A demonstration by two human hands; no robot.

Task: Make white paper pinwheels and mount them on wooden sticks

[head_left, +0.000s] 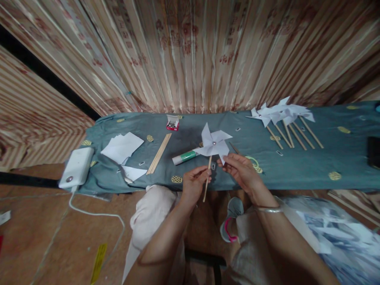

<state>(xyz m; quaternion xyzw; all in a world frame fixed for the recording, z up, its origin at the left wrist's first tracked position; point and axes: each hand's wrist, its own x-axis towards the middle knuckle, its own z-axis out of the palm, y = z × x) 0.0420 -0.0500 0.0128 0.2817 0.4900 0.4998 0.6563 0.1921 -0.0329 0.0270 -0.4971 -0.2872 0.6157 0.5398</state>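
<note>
A white paper pinwheel (214, 142) with a shiny pin at its centre is held up over the near edge of the cloth. My left hand (195, 181) is closed round its wooden stick. With thumb and fingers, my right hand (240, 170) pinches the tip of the pinwheel's lower right blade. Behind the pinwheel lies a green and white glue stick (187, 157), its right end partly hidden by a blade. Close to my right hand are scissors with a light green handle (252, 161), partly covered by the hand.
Several wooden sticks (159, 153) lie left of the glue stick, below an opened red box of pins (172, 123). White paper sheets (122, 147) and a white power bank (76, 167) with a cable are further left. Several pinwheels (282, 114) lie at the right, near the curtain (190, 55).
</note>
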